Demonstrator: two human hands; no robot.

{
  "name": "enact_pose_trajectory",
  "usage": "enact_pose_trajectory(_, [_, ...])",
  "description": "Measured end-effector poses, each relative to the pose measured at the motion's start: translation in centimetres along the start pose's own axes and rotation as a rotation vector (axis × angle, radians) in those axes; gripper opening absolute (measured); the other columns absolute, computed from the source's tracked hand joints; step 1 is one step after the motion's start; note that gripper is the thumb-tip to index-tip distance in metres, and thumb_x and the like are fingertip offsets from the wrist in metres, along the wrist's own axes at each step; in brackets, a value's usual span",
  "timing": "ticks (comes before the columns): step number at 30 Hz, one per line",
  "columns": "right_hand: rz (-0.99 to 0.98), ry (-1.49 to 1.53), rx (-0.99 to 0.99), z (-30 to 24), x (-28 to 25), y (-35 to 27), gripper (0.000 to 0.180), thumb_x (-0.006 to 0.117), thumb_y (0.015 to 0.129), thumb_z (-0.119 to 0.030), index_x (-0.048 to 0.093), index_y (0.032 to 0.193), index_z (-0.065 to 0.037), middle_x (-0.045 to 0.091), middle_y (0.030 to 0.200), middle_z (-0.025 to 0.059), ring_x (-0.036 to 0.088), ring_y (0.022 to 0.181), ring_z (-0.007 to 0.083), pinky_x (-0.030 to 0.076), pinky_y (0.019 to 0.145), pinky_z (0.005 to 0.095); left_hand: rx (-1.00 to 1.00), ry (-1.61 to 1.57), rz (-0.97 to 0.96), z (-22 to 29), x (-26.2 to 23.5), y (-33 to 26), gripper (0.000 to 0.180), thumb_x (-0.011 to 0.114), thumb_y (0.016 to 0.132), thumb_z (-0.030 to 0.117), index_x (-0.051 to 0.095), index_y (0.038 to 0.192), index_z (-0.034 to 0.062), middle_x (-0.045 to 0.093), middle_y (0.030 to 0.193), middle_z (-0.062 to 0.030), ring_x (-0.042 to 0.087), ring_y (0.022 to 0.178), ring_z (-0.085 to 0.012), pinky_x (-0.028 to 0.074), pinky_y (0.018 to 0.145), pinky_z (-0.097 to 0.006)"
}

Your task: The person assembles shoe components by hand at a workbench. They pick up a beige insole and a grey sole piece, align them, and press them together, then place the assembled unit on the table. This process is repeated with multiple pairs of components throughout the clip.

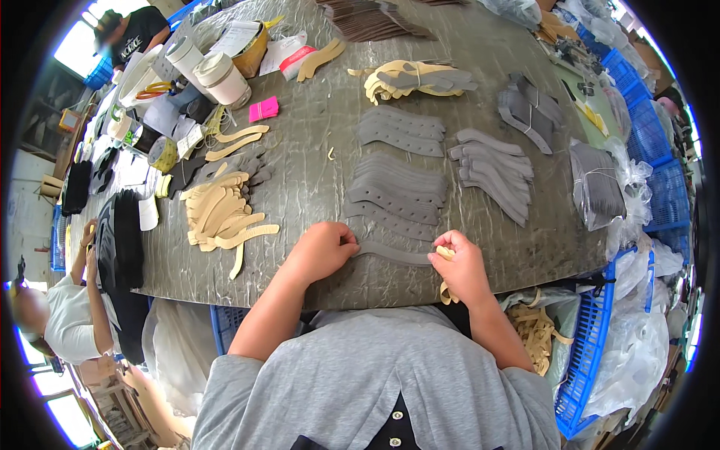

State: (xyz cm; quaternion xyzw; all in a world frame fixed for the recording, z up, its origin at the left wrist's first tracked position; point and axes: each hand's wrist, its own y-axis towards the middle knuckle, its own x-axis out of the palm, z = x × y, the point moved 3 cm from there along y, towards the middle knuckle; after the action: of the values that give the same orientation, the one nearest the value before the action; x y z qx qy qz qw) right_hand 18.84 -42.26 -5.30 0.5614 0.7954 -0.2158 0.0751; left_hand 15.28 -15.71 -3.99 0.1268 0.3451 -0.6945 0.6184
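A curved grey strip (pixel 396 256) lies on the table right in front of me. Its left end is pinched in my left hand (pixel 324 251), fingers closed. At its right end is my right hand (pixel 463 268), closed around a beige strip (pixel 445 253); a beige loop hangs below that hand at the table's edge. Just beyond the single strip, a fanned row of grey strips with small holes (pixel 396 187) overlaps neatly. More grey strips (pixel 401 129) lie farther off, and another fanned pile (pixel 495 171) sits to their right.
Left of my hands lies a heap of beige strips (pixel 217 210). Bundled beige and grey pieces (pixel 416 81) lie farther back. White canisters (pixel 222 79) and tape (pixel 162 153) crowd the left side. A blue crate (pixel 589 352) stands right of me; two people are at the left.
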Motion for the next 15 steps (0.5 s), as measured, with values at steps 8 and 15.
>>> enact_pose_trajectory(8, [0.021,-0.106,-0.078,-0.01,0.17,0.09,0.019,0.07,0.08,-0.005,0.059,0.094,0.0,0.062,0.076,0.0036,0.055,0.069,0.0076,0.046,0.062,0.0256,-0.017,0.044,-0.019,0.12,0.04,0.08,0.016,0.072,0.077,0.015,0.071,0.084,0.0005,0.068,0.071,-0.0124,0.064,0.062,-0.0189,0.05,0.061,-0.033])
enact_pose_trajectory(15, [0.026,-0.159,-0.088,0.1,0.39,0.07,0.02,0.071,0.08,-0.006,0.059,0.096,0.001,0.064,0.077,0.0053,0.056,0.069,0.0087,0.047,0.063,0.0265,0.007,0.059,-0.008,0.12,0.08,0.15,0.016,0.071,0.075,0.014,0.071,0.083,0.0003,0.069,0.075,-0.015,0.066,0.068,-0.0249,0.051,0.065,-0.035])
